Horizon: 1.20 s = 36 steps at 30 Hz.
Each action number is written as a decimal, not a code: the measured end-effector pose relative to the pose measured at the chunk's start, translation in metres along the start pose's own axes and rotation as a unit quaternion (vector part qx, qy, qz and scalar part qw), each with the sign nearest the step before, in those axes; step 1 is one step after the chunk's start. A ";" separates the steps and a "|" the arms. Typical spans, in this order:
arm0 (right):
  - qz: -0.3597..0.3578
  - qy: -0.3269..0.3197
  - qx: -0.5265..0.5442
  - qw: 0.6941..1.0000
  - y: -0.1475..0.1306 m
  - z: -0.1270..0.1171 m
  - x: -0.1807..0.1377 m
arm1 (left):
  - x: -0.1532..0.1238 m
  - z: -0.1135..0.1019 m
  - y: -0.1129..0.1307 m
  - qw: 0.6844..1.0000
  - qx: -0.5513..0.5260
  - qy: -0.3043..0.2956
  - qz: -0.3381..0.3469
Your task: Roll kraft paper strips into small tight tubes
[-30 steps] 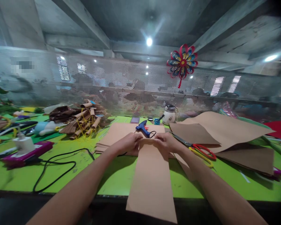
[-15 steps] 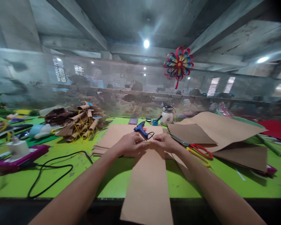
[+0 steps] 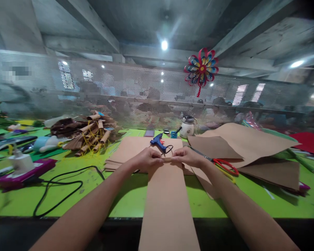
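A long strip of brown kraft paper [image 3: 169,205] runs from the tabletop toward me and past the front edge. At its far end a narrow fold shows between my two hands. My left hand [image 3: 148,158] pinches the left corner of that end, fingers closed. On the right corner, my right hand [image 3: 185,156] pinches the paper with thumb and fingers. Just beyond my hands, a blue glue gun [image 3: 158,142] with a red trigger and black cord lies on a stack of brown paper sheets [image 3: 131,148].
Right of my hands lie scissors [image 3: 225,166] with red and yellow handles, and large brown sheets [image 3: 243,143]. A white jar [image 3: 187,127] stands behind. At left are bundled paper rolls [image 3: 94,134], a purple power strip [image 3: 28,174] and a looping black cable [image 3: 60,183].
The strip's near end has moved further toward me, below the picture's edge. Both hands keep pinching the far end, which now shows a clearer fold.
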State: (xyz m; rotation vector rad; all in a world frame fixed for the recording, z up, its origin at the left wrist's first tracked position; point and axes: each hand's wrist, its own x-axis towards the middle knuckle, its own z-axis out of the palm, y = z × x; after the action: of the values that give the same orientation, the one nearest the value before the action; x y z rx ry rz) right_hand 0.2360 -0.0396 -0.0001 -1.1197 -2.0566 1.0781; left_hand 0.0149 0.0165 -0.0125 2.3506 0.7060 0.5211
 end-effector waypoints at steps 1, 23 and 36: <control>0.004 0.012 0.000 1.000 0.001 0.000 0.000 | 0.000 -0.001 0.001 1.000 -0.010 0.001 -0.005; -0.019 0.112 0.044 0.993 0.019 -0.019 0.000 | -0.003 -0.009 -0.008 0.994 -0.106 0.005 -0.034; -0.043 0.126 0.073 0.988 0.008 -0.016 -0.003 | -0.011 -0.015 0.007 0.981 -0.193 -0.012 -0.022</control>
State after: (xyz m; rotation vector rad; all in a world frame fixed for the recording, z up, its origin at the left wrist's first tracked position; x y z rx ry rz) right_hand 0.2531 -0.0328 0.0011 -1.0264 -1.7837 0.9742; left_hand 0.0010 0.0122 0.0008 1.9723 0.5850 0.5551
